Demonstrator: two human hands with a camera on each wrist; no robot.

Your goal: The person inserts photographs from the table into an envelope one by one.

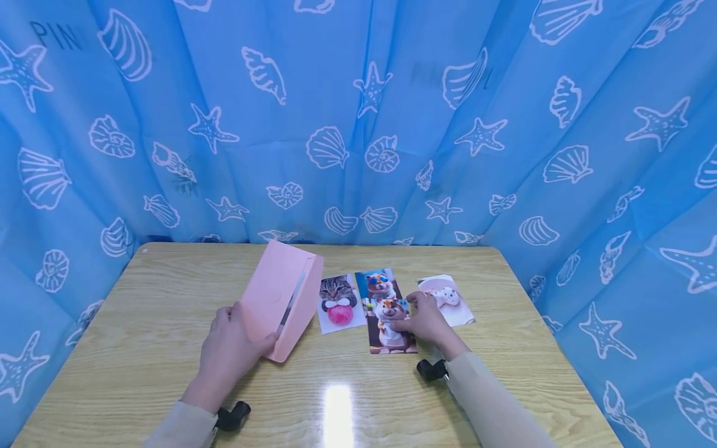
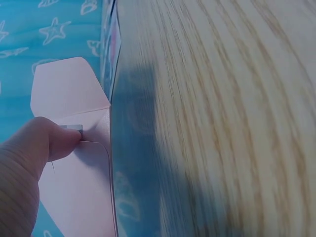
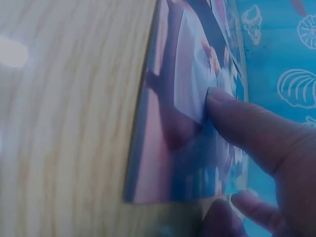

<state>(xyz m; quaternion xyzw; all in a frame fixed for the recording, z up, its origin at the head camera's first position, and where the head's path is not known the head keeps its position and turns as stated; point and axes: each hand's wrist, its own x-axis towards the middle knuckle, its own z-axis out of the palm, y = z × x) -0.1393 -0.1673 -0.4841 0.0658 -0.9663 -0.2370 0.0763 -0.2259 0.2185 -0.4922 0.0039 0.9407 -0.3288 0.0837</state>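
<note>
A pink envelope stands tilted in my left hand, its flap folded out and a slit of its inside showing. The left thumb presses at the mouth beside a small grey edge; the other fingers are behind the envelope. My right hand holds a hamster photo card by its right side. In the right wrist view the thumb lies on the picture, with fingertips at the card's edge. That card overlaps another hamster card with blue sunglasses.
Left of the hamster cards lies a cat photo card with a pink ball. A card with a white animal lies beyond the right hand. All are on the wooden table, with a blue shell-patterned curtain behind.
</note>
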